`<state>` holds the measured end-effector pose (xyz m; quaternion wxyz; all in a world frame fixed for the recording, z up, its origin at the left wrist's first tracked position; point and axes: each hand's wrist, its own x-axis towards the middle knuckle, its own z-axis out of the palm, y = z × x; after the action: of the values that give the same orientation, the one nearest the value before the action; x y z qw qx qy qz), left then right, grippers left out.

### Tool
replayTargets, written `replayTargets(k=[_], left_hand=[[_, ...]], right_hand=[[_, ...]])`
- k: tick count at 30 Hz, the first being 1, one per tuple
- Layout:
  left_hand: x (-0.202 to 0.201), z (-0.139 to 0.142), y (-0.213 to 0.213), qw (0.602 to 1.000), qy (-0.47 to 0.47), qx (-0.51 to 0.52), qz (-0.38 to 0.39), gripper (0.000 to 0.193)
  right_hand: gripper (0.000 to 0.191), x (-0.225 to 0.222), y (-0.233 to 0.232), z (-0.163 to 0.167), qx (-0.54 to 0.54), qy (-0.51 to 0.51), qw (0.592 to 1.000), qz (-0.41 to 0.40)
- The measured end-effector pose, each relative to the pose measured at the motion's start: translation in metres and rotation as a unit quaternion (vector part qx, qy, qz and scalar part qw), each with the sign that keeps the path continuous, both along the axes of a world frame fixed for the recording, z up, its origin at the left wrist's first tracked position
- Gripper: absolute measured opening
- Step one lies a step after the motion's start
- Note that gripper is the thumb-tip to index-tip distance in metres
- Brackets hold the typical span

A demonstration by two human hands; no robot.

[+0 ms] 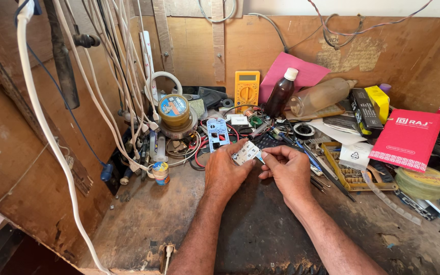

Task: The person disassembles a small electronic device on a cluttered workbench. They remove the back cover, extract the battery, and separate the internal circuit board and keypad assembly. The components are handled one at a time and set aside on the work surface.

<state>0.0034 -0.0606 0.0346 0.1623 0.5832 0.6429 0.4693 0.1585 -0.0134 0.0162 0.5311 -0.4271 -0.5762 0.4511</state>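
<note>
Head view: a small white circuit board (246,152) is held above the middle of the dark, worn table (260,229), gripped between the fingers of the left hand (225,170) and the fingers of the right hand (287,167). The left fingers are closed on the board's left edge, while the right fingers are pinched at its right end. Just behind the board, a blue perforated card (217,133) is seen among red and black wires. A yellow multimeter (247,89) is propped against the wooden back wall, with a dark brown bottle (280,93) standing beside it. A round tin (173,110) is set to the left, near hanging white cables (103,76). A red booklet (408,138) lies well to the right.
</note>
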Motion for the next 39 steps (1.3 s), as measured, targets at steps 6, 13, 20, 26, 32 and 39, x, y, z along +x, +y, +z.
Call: replayTargets(k=[6,13,20,26,32,39], left_hand=[[0.0014,0.0001,0.0001,1.000,-0.016,-0.005,0.000,0.059],[0.0006,-0.0013,0.0008,1.000,-0.008,0.016,0.000,0.059],[-0.0001,-0.0019,0.0019,1.000,-0.005,0.009,0.003,0.059],[0.0003,-0.0021,0.0016,1.000,0.004,0.014,0.004,0.059],[0.0004,0.0002,0.0004,1.000,0.000,0.011,-0.001,0.058],[0.0015,-0.0022,0.0005,0.999,0.034,0.019,0.000,0.057]], right_hand=[[0.015,0.0000,-0.0006,0.0004,0.000,-0.003,1.000,-0.002],[0.015,0.0003,0.0010,-0.0024,0.009,0.007,1.000,0.006],[0.014,-0.0002,0.0028,-0.0041,0.010,0.003,1.000,0.006],[0.014,-0.0003,0.0014,-0.0030,0.012,-0.005,1.000,0.002],[0.013,-0.0006,0.0002,0.0003,0.016,-0.018,1.000,0.001],[0.013,0.0000,0.0014,-0.0008,0.008,-0.011,1.000,-0.001]])
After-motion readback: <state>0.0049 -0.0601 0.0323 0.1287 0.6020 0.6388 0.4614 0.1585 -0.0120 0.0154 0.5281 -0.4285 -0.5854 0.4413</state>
